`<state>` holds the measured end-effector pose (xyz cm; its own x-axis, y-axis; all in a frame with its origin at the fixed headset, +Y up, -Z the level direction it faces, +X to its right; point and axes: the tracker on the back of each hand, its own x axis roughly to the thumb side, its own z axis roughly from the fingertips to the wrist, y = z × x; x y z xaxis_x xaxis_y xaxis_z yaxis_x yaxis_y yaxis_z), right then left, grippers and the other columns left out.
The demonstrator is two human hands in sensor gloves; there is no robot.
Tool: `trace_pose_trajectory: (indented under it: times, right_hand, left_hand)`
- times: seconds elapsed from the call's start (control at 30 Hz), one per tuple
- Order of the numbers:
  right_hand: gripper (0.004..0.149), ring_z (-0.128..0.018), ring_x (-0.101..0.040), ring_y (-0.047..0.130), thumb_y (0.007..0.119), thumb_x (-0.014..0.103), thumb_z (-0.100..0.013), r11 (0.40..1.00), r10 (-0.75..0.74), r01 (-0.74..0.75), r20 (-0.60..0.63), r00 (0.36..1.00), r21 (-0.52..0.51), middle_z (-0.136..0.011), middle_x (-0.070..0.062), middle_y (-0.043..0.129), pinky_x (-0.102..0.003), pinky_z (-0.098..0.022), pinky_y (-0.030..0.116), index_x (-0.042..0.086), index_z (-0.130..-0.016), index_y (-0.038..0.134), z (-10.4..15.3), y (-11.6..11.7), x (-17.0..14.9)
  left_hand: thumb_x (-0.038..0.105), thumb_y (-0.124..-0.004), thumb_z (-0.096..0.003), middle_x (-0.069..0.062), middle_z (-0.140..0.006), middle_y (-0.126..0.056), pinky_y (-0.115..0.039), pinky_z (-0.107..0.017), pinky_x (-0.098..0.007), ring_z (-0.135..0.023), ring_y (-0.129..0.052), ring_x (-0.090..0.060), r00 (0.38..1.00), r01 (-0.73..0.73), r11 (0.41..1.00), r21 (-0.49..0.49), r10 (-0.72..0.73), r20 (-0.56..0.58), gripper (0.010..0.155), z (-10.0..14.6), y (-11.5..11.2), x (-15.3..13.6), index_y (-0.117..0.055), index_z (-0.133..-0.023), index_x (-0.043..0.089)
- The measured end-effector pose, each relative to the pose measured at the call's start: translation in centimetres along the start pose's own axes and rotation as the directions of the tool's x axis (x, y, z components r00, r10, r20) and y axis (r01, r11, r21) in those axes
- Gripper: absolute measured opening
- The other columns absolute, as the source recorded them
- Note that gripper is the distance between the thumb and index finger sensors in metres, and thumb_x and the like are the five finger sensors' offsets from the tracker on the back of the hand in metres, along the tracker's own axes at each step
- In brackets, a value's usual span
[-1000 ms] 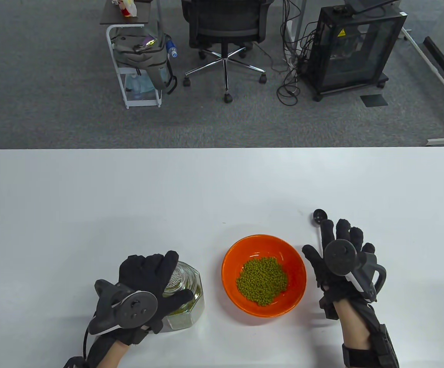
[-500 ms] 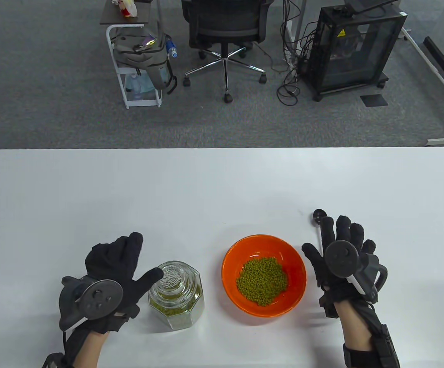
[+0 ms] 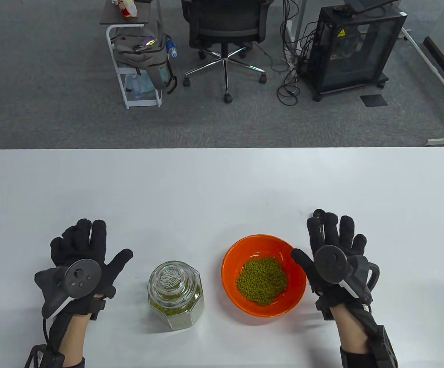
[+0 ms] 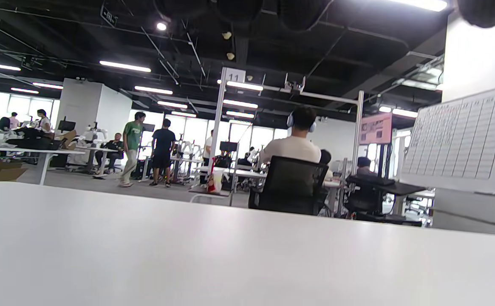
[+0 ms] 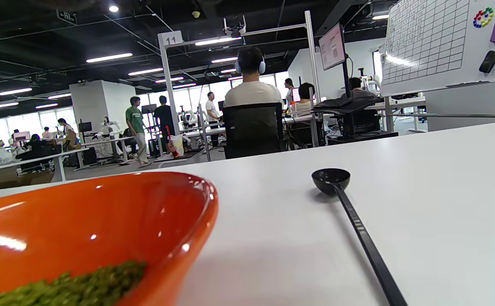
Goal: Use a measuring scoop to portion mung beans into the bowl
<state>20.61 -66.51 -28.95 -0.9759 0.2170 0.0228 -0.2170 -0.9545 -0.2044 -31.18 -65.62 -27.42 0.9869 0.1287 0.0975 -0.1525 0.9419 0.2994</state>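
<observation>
Light was bright and even, falling from ceiling strip lamps (image 4: pixel 124 66) overhead. The white table (image 3: pixel 222 184) showed only faint, soft shadows under the hands. Small glints sat on the orange bowl (image 5: pixel 162 221) and the glass jar (image 3: pixel 175 293). In the left wrist view the near tabletop was blurred, and windows far off glared white
</observation>
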Motion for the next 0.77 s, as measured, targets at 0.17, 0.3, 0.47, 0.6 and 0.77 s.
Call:
trace_pose_trajectory:
  times: [0.17,0.3,0.47,0.6,0.77]
  right_hand:
    - [0.088,-0.107,-0.048,0.006,0.057,0.073,-0.041,1.0,0.016,-0.016,0.012,1.0,0.022,-0.121,-0.012,0.014,-0.077,-0.071,0.022,0.031,-0.112,0.026,0.0,0.4,0.2]
    - [0.093,-0.106,-0.049,0.003,0.053,0.077,-0.038,0.997,0.046,-0.048,0.034,0.998,0.065,-0.121,-0.012,0.01,-0.077,-0.071,0.021,0.031,-0.112,0.021,0.0,0.5,0.4]
    - [0.092,-0.106,-0.049,0.004,0.054,0.076,-0.039,0.998,0.03,-0.031,0.017,0.999,0.047,-0.12,-0.013,0.011,-0.077,-0.07,0.021,0.03,-0.112,0.021,0.0,0.4,0.2]
    - [0.091,-0.106,-0.049,0.006,0.054,0.075,-0.039,0.999,0.018,-0.019,0.011,1.0,0.041,-0.12,-0.013,0.012,-0.077,-0.07,0.022,0.03,-0.112,0.021,0.0,0.4,0.1]
    - [0.09,-0.107,-0.05,0.007,0.055,0.074,-0.04,0.999,0.02,-0.021,0.008,1.0,0.044,-0.12,-0.013,0.013,-0.077,-0.07,0.022,0.03,-0.112,0.022,0.0,0.4,0.1]
  left_hand:
    - [0.083,-0.054,-0.0502,-0.019,-0.124,-0.022,-0.023,-0.069,-0.081,-0.11,-0.023,-0.061,0.999,0.018,0.996,-0.083,-0.021,-0.028,0.095,-0.3,-0.7,-0.4,-0.031,-0.117,0.02]
    - [0.083,-0.054,-0.0499,-0.018,-0.124,-0.019,-0.021,-0.069,-0.081,-0.109,-0.019,-0.06,0.999,0.019,0.988,-0.155,-0.024,-0.033,0.096,-0.4,-1.4,-0.7,-0.027,-0.117,0.021]
    - [0.084,-0.053,-0.05,-0.018,-0.124,-0.018,-0.019,-0.068,-0.081,-0.109,-0.017,-0.06,0.999,0.015,0.983,-0.182,-0.024,-0.044,0.096,-0.5,-2.0,-1.0,-0.025,-0.117,0.022]
    - [0.083,-0.053,-0.0501,-0.018,-0.124,-0.018,-0.02,-0.068,-0.081,-0.109,-0.017,-0.06,0.999,0.015,0.983,-0.184,-0.023,-0.046,0.096,-0.5,-2.1,-1.0,-0.026,-0.117,0.021]
    - [0.083,-0.053,-0.05,-0.018,-0.124,-0.018,-0.02,-0.068,-0.081,-0.109,-0.017,-0.06,0.999,0.016,0.983,-0.185,-0.025,-0.046,0.096,-0.5,-2.1,-0.9,-0.026,-0.117,0.021]
